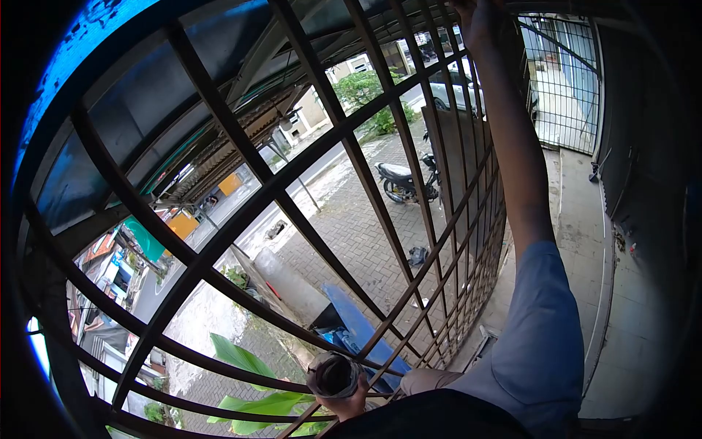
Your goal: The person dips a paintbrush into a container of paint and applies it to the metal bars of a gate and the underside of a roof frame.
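At the bottom centre, my left hand is wrapped round a small round container with a dark inside, close to the brown metal bars. My right arm stretches up along the right side of the bars, in a grey-blue sleeve. My right hand is at the top edge, beside the upper bars; its fingers are cut off and dark. The large metal grille spreads across the left and middle of the view.
Beyond the bars, a motorcycle stands on paving, with a white car behind it. Green leaves and a blue panel lie below. A mesh gate stands at the upper right, above a tiled walkway.
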Demonstrator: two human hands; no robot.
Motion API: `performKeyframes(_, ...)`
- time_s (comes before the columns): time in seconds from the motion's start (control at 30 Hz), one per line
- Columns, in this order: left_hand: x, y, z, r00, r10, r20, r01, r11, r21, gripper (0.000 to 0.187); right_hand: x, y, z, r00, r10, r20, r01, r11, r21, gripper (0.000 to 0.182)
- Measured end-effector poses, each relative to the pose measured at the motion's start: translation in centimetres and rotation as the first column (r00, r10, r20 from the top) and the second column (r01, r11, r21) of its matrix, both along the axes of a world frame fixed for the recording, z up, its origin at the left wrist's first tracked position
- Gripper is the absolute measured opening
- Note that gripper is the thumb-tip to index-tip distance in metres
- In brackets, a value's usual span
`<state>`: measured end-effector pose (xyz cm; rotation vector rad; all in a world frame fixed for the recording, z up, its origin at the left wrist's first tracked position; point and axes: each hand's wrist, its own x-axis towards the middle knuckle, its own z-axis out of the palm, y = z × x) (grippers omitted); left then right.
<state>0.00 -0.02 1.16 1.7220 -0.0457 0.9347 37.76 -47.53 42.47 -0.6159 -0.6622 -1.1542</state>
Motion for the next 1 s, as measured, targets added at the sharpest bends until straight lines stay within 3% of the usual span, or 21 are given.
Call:
performKeyframes(0.07, -0.1, -0.2, 0.1, 1.0, -0.008, -0.004, 0.008, 1.0, -0.021, 0.089, 0.3, 0.2, 0.1, 0.951, 0.293, 0.093, -0.295, 0.956, -0.002, 0.026)
performKeyframes(0.1, 0.0, -0.3, 0.0, 1.0, -0.011, 0.001, 0.011, 0.999, -0.035, 0.089, 0.2, 0.4, 0.2, 0.975, 0.197, 0.107, -0.195, 0.98, -0.027, 0.026)
performKeyframes(0.17, -0.1, -0.1, -0.1, 1.0, -0.017, 0.008, 0.017, 0.999, -0.048, 0.088, 0.0, 1.2, 0.3, 0.981, 0.173, 0.093, -0.169, 0.984, -0.048, 0.025)
performKeyframes(0.2, -0.4, 0.3, -0.2, 0.995, -0.048, -0.085, 0.045, 0.998, -0.035, 0.094, -0.3, 1.6, 0.4, 0.986, 0.151, 0.077, -0.145, 0.987, -0.071, 0.024)
performKeyframes(0.23, -0.6, 0.5, -0.2, 0.981, -0.075, -0.18, 0.072, 0.997, -0.024, 0.099, -0.9, 1.5, 0.1, 0.998, 0.007, 0.056, -0.007, 1.0, -0.015, 0.023)
performKeyframes(0.27, -0.6, 0.3, 0.0, 0.981, -0.074, -0.181, 0.071, 0.997, -0.023, 0.099, -0.3, 1.0, 0.0, 0.998, 0.008, 0.056, -0.007, 1.0, -0.014, 0.023)
performKeyframes(0.33, -0.3, -0.4, 0.6, 0.999, -0.025, -0.039, 0.023, 0.998, -0.062, 0.088, 1.8, -0.6, -0.3, 0.948, 0.275, 0.162, -0.269, 0.961, -0.058, 0.021)
performKeyframes(0.47, 0.0, 0.0, -0.2, 1.0, -0.002, -0.016, 0.002, 1.0, 0.006, 0.09, -0.7, 1.5, 0.4, 0.98, 0.181, 0.082, -0.179, 0.983, -0.04, 0.022)
performKeyframes(0.53, 0.0, -0.2, -0.2, 0.999, -0.006, -0.032, 0.004, 0.999, -0.033, 0.092, -1.5, 1.2, 0.2, 0.998, -0.051, 0.021, 0.052, 0.997, -0.06, 0.026)
performKeyframes(0.67, 0.0, 0.1, -0.3, 0.999, -0.026, -0.027, 0.026, 1.0, 0.01, 0.094, -1.1, -0.2, -0.1, 0.996, 0.002, 0.084, 0.001, 0.999, -0.036, 0.027)
performKeyframes(0.73, 0.2, 0.2, -1.1, 1.0, 0.002, 0.014, -0.002, 1.0, -0.009, 0.093, 0.0, -0.5, 0.0, 0.975, 0.182, 0.13, -0.17, 0.98, -0.104, 0.028)
performKeyframes(0.77, 0.3, 0.3, -1.1, 1.0, 0.002, 0.016, -0.001, 1.0, -0.008, 0.093, -0.4, -0.1, 0.1, 0.974, 0.182, 0.132, -0.169, 0.98, -0.103, 0.028)
performKeyframes(0.83, 0.2, 0.7, -1.1, 1.0, -0.017, -0.01, 0.018, 1.0, 0.008, 0.093, -1.4, 0.9, 0.0, 0.999, -0.038, 0.016, 0.039, 0.997, -0.064, 0.029)
performKeyframes(1.0, 0.1, 0.3, -0.8, 1.0, -0.026, -0.014, 0.026, 0.999, -0.021, 0.091, -0.5, -0.3, -0.6, 0.991, 0.054, 0.118, -0.044, 0.995, -0.092, 0.03)
